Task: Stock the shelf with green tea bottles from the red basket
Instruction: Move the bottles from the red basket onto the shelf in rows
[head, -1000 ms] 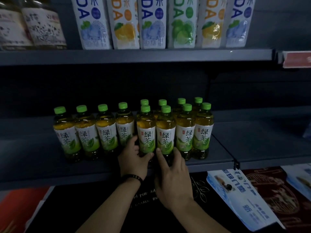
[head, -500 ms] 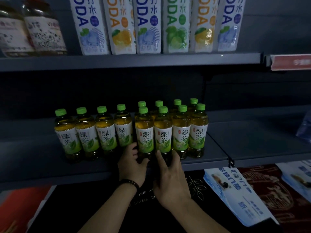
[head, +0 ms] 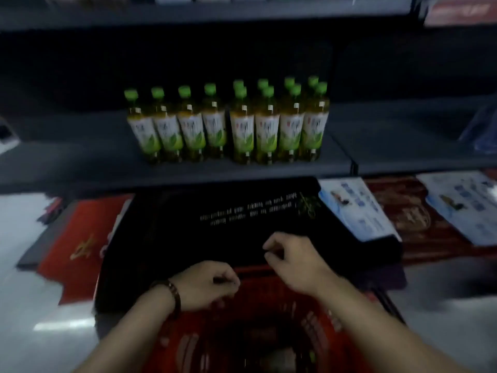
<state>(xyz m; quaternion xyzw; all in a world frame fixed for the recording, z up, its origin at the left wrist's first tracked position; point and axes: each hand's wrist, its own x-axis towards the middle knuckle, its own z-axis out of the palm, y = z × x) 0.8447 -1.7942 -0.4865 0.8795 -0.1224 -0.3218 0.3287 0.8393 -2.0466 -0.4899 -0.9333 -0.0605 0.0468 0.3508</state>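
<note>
Several green tea bottles (head: 228, 125) with green caps stand on the grey shelf (head: 107, 168), the left ones in a single row and the right ones two deep. Both my hands are away from the shelf and hover low over the red basket (head: 317, 327) at the bottom of the view. My left hand (head: 207, 286), with a dark bracelet on its wrist, is loosely curled and holds nothing. My right hand (head: 293, 262) is slightly higher and to the right, fingers half bent and apart, also empty. A blurred pale shape (head: 282, 359) lies inside the basket.
A black box with pale lettering (head: 242, 219) sits below the shelf, just behind the basket. Red packaging (head: 78, 238) lies to its left, and blue-white cartons (head: 357, 208) and dark red boxes (head: 408, 211) to its right. The upper shelf edge (head: 215, 12) runs overhead.
Both hands let go of the front bottles and pulled back and down from the shelf to above the red basket. The view tilted downward, bringing the basket into sight.
</note>
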